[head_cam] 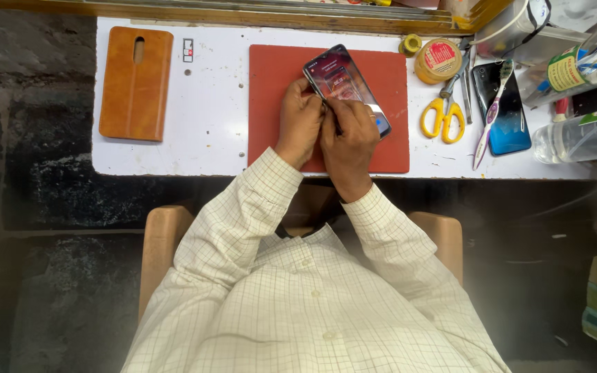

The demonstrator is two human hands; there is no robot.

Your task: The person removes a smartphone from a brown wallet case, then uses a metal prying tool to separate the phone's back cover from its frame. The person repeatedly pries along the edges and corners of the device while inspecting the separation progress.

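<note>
Holding a phone (345, 88) over a red mat (278, 103), both hands were busy at its lower end. The left hand (300, 121) was curled around the phone's left edge. The right hand (351, 138) was closed too, its fingertips pinched at the same edge beside the left thumb. The screen was lit, and the phone looked whole, so the work seemed only begun or nearly over; I could not tell which. Yellow scissors (443, 117) lay untouched on the white tabletop (209, 103).
</note>
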